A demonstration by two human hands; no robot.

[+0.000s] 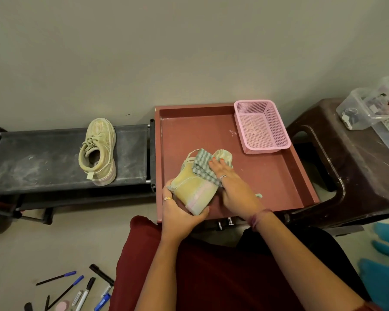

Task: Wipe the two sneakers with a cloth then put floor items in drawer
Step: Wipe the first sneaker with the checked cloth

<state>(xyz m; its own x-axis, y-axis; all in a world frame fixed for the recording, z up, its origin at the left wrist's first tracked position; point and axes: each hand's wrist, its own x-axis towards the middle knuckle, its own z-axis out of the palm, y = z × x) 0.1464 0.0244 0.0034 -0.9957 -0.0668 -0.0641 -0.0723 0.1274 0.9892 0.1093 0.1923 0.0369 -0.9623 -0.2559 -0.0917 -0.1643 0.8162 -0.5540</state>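
The drawer [222,135] stands pulled open on the floor, a pink basket [262,126] in its far corner. Beside it a black rack [43,158] carries one sneaker [98,151]. The other sneaker [194,189] is held over the drawer: the left hand [177,216] is curled round its heel, while the right hand [231,185] presses a checked cloth [203,167] flat against the upper, fingers straight. Pens [76,290] lie scattered by her knee. I'd worry the heel grip slips under a hard wipe, or a shifting knee rolls those pens away.
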